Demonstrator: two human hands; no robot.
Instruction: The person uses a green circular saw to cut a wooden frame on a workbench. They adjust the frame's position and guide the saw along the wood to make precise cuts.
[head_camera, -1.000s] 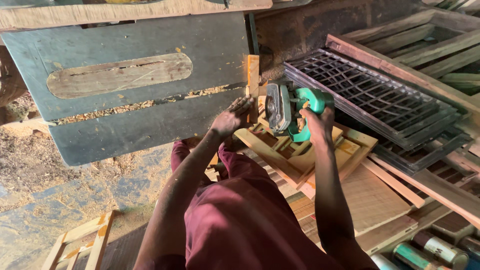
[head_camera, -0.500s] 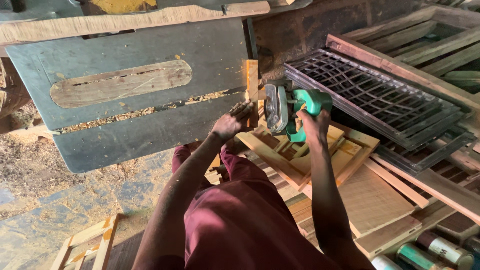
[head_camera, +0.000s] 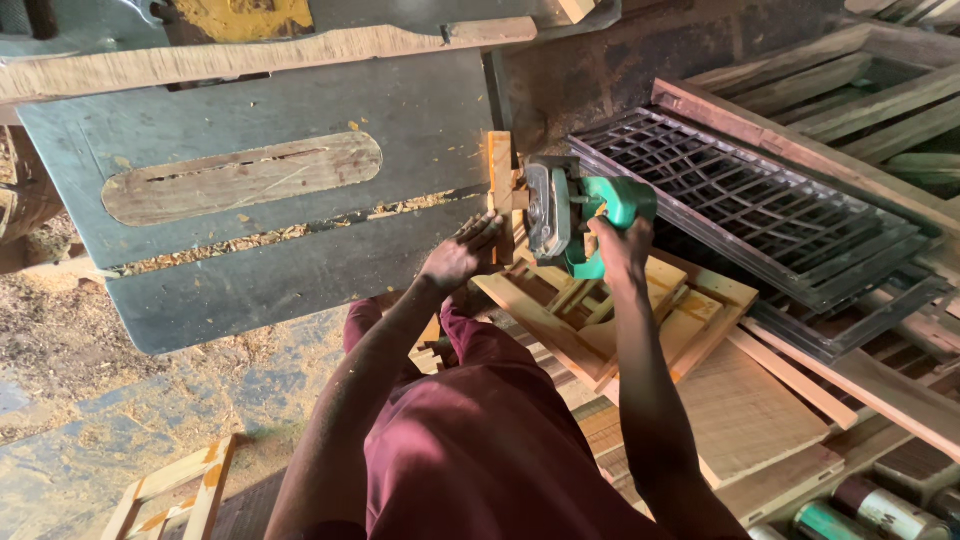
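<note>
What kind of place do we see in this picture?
Most likely a woodworking shop. A large grey-green table saw has sawdust on it and on the floor, the right hand grips a green handheld power tool over a pale wooden frame, and a dark lattice grille leans nearby.

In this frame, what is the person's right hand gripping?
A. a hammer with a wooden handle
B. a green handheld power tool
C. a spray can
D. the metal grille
B: the right hand is wrapped around the handle of the green power tool, held over the wooden frame, while the left hand steadies the upright wooden piece beside it.
</note>
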